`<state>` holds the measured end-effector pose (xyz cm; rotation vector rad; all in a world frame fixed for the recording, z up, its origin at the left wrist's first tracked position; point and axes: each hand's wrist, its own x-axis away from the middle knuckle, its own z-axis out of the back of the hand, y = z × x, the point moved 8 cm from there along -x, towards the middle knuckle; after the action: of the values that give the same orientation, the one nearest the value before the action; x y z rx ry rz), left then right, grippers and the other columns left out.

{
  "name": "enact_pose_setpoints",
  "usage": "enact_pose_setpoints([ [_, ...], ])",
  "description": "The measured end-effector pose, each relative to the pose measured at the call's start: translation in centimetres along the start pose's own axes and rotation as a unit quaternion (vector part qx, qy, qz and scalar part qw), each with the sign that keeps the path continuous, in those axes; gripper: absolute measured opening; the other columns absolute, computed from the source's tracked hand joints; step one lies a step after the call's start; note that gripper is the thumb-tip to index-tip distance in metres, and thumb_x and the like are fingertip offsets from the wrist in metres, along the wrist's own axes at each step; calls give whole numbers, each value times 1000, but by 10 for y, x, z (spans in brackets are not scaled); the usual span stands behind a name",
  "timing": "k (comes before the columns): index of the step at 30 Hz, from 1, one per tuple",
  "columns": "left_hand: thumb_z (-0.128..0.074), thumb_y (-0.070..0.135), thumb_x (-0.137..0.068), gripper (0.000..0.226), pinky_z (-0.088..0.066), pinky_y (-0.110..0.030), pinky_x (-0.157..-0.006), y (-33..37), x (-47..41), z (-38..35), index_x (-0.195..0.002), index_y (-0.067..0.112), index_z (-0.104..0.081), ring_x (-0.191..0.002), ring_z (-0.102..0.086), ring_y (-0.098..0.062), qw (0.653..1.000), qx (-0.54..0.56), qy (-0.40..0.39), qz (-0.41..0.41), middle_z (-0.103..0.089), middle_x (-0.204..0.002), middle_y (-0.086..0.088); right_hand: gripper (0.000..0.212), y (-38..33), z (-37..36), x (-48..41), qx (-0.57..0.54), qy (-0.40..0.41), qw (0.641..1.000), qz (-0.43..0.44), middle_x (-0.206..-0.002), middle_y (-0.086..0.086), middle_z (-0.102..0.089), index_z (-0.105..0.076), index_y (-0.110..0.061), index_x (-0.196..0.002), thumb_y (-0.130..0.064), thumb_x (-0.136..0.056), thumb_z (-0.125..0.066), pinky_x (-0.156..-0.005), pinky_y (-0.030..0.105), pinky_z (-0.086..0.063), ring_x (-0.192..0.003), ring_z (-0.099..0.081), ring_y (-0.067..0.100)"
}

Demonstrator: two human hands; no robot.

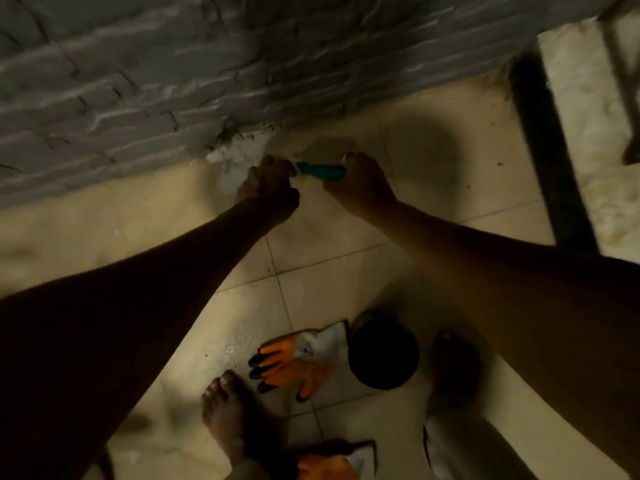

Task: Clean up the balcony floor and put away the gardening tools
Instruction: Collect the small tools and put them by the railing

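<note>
Both my arms reach down to the tiled floor (329, 237) at the foot of a grey brick wall (173, 64). My right hand (360, 185) grips a teal-handled tool (322, 169) lying level just above the floor. My left hand (270, 185) is curled at the tool's left end, beside a white broken patch (239, 157) at the wall's base; what it holds is hidden. An orange and grey glove (294, 358) lies on the tiles near my feet, and a second glove (336, 462) shows at the bottom edge.
A small dark round pot (382, 355) stands right of the gloves. My bare left foot (228, 410) and right foot (450, 368) flank them. A dark metal bar (550, 150) runs along the right, with a pale rough surface (588, 98) beyond it.
</note>
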<state>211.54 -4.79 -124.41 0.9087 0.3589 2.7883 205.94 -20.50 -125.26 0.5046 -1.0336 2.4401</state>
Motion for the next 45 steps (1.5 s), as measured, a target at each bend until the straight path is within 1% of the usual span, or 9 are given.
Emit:
enact_pose_setpoints([
  [6, -68, 33, -95, 32, -51, -23, -76, 65, 87, 100, -126, 32, -61, -104, -57, -12, 997, 48, -31, -59, -54, -129, 5, 30, -68, 109, 97, -173, -56, 983, -5, -87, -11, -62, -65, -16, -112, -32, -89, -74, -49, 5, -40, -75, -60, -1],
  [11, -59, 37, -102, 16, -47, -19, -61, 145, 187, 196, -103, 22, -65, -75, -61, -3, 984, 100, -120, -90, -65, -85, 8, 35, -131, 219, 188, -270, -61, 960, -29, -86, -7, -71, -67, -16, -113, -44, -93, -69, -67, 23, -53, -77, -68, 6],
  [17, -65, 29, -99, 16, -59, -39, -77, 230, 306, 340, -115, 24, -69, -81, -71, -15, 957, 201, -145, -155, -75, -91, 2, 24, -219, 364, 298, -258, -23, 966, 16, -92, -9, -72, -62, -26, -109, -48, -101, -55, -78, 33, -56, -84, -68, 3],
  [24, -63, 18, -101, 23, -52, -26, -66, 304, 417, 460, -123, 15, -67, -74, -66, -9, 912, 282, -171, -242, -71, -93, 2, 25, -291, 481, 408, -352, 68, 934, -6, -67, -5, -69, -61, -6, -93, -24, -106, -52, -62, 20, -50, -62, -63, -1],
  [31, -56, 11, -104, 21, -50, -17, -54, 354, 510, 513, -90, 22, -67, -54, -65, -3, 892, 212, -203, -342, -67, -83, -5, 33, -319, 536, 524, -434, 208, 876, -24, -84, 15, -66, -60, -5, -102, -35, -108, -46, -61, 28, -48, -67, -63, 14],
  [36, -67, 46, -88, 24, -56, -30, -61, 377, 581, 527, -95, 24, -70, -62, -67, -12, 869, 202, -225, -392, -72, -78, 6, 37, -324, 550, 599, -455, 257, 852, -28, -92, 10, -72, -59, -10, -104, -35, -111, -32, -64, 24, -49, -72, -70, 14],
  [38, -67, 41, -91, 29, -55, -29, -58, 390, 608, 519, -105, 16, -72, -58, -67, -12, 867, 203, -229, -394, -72, -78, 4, 39, -315, 554, 631, -473, 293, 830, -29, -95, 17, -72, -57, -5, -113, -35, -111, -32, -60, 23, -47, -70, -71, 15],
  [41, -57, 26, -104, 29, -50, -23, -50, 416, 651, 494, -122, 6, -66, -50, -64, -10, 860, 182, -228, -418, -73, -70, 5, 37, -286, 560, 680, -490, 358, 793, -51, -81, 12, -72, -58, -8, -105, -39, -109, -38, -53, 21, -47, -62, -69, 11],
  [45, -48, 20, -108, 17, -49, -21, -44, 453, 713, 453, -103, 17, -64, -43, -60, -8, 850, 185, -248, -425, -71, -69, 5, 43, -238, 568, 748, -494, 401, 767, -80, -65, 3, -69, -61, -6, -98, -46, -105, -47, -54, 25, -51, -52, -65, 9],
])
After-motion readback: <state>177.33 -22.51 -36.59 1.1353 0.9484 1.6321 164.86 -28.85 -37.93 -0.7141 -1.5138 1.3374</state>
